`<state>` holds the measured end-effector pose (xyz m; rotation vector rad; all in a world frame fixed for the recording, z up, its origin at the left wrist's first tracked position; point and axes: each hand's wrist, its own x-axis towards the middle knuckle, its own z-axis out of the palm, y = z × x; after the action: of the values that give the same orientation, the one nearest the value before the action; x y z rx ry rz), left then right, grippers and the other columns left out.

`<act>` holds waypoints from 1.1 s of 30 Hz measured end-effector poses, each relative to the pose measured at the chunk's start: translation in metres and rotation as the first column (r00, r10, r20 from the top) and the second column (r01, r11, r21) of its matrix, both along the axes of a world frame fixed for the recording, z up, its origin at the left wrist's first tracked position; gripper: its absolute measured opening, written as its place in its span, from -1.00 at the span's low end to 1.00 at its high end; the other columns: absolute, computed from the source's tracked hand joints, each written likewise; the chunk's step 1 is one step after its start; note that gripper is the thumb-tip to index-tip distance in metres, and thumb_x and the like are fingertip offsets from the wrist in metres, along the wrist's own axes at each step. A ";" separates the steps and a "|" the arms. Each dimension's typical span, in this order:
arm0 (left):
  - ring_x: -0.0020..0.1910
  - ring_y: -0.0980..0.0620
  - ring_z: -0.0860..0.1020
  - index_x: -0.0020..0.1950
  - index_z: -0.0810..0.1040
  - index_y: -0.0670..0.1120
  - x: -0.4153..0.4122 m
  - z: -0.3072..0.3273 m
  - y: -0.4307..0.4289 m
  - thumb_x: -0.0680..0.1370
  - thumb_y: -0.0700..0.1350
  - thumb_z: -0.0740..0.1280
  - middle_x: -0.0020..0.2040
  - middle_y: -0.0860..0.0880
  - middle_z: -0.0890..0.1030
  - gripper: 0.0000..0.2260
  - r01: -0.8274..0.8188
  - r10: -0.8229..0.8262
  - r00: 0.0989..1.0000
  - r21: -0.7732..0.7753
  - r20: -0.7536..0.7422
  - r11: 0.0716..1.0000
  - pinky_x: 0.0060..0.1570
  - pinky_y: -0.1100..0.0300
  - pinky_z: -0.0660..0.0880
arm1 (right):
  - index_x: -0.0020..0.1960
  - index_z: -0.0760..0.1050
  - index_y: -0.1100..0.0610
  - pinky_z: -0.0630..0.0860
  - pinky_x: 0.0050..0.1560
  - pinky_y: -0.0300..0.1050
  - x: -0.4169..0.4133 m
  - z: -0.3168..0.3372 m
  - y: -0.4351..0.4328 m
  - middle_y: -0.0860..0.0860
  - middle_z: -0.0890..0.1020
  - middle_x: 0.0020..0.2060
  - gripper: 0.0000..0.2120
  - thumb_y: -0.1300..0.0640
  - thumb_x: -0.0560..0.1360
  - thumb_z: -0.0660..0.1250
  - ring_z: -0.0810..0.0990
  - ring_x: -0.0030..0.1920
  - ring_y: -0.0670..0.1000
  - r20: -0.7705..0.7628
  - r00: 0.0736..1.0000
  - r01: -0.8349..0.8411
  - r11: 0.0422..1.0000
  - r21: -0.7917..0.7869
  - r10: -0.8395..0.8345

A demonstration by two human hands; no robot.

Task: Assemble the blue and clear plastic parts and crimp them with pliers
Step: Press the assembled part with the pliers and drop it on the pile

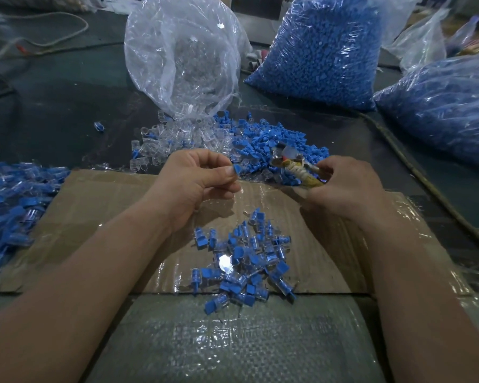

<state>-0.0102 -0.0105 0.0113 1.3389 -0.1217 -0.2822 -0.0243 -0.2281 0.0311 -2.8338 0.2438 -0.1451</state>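
Above the cardboard [108, 217], left hand [194, 183] pinches a blue part [237, 169], right hand [349, 189] curls its grip round pliers [296, 165]

The left hand [194, 175] pinches a blue part [237, 169], only one corner poking past the thumb and the rest buried in the fingers. The pliers [296, 167] disappear handle-first into the right hand [349, 186], their head a blur. The heap of assembled pieces [14, 205] runs off the left edge, a bag of blue parts [448, 111] off the right.

left hand [197, 179] thumb-and-finger pinch | right hand [346, 189] curled grip (both forearms extended)
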 end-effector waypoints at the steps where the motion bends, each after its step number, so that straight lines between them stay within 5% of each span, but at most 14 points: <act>1: -0.40 0.05 0.60 -0.23 0.51 -0.23 0.000 0.000 0.000 0.24 -0.26 0.36 -0.41 -0.08 0.60 -0.87 -0.008 0.008 1.000 -0.004 0.003 1.000 -0.40 0.31 0.55 | 0.03 0.52 0.12 0.36 -0.20 -0.11 -0.001 0.000 0.002 0.05 0.55 -0.13 -0.66 0.19 0.27 0.43 0.47 -0.15 0.04 0.044 0.999 -0.010 1.000 0.018 0.009; 8: -0.38 0.07 0.61 -0.20 0.48 -0.20 -0.002 0.001 -0.003 0.45 -0.38 0.27 -0.42 -0.01 0.60 -0.90 -0.114 0.117 0.991 -0.036 0.068 0.993 -0.34 0.30 0.56 | -0.04 0.39 0.07 0.21 -0.16 -0.19 -0.005 -0.003 0.018 -0.04 0.41 -0.14 -0.75 0.31 0.38 0.34 0.36 -0.12 -0.02 0.297 0.944 -0.175 0.981 0.089 0.142; 18: -0.35 0.08 0.60 -0.19 0.50 -0.18 -0.003 0.002 -0.004 0.47 -0.38 0.27 -0.35 -0.03 0.60 -0.88 -0.198 0.204 0.965 -0.054 0.163 0.979 -0.27 0.28 0.57 | 0.17 0.38 0.08 0.16 -0.05 -0.22 -0.005 -0.013 0.032 -0.08 0.32 -0.04 -0.73 0.11 0.49 0.30 0.27 -0.02 -0.10 0.200 0.930 -0.334 0.936 0.109 0.309; 33: -0.35 0.11 0.60 -0.20 0.51 -0.17 -0.003 0.002 -0.004 0.46 -0.38 0.29 -0.37 0.01 0.62 -0.87 -0.223 0.217 0.951 0.002 0.222 0.975 -0.28 0.29 0.57 | 0.13 0.35 0.06 0.15 -0.07 -0.22 -0.005 -0.015 0.035 -0.07 0.32 -0.06 -0.75 0.06 0.49 0.29 0.27 -0.04 -0.08 0.127 0.926 -0.368 0.925 0.091 0.356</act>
<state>-0.0132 -0.0145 0.0131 1.3946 -0.1536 0.0544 -0.0297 -0.1935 0.0166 -2.6898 -0.2883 -0.1960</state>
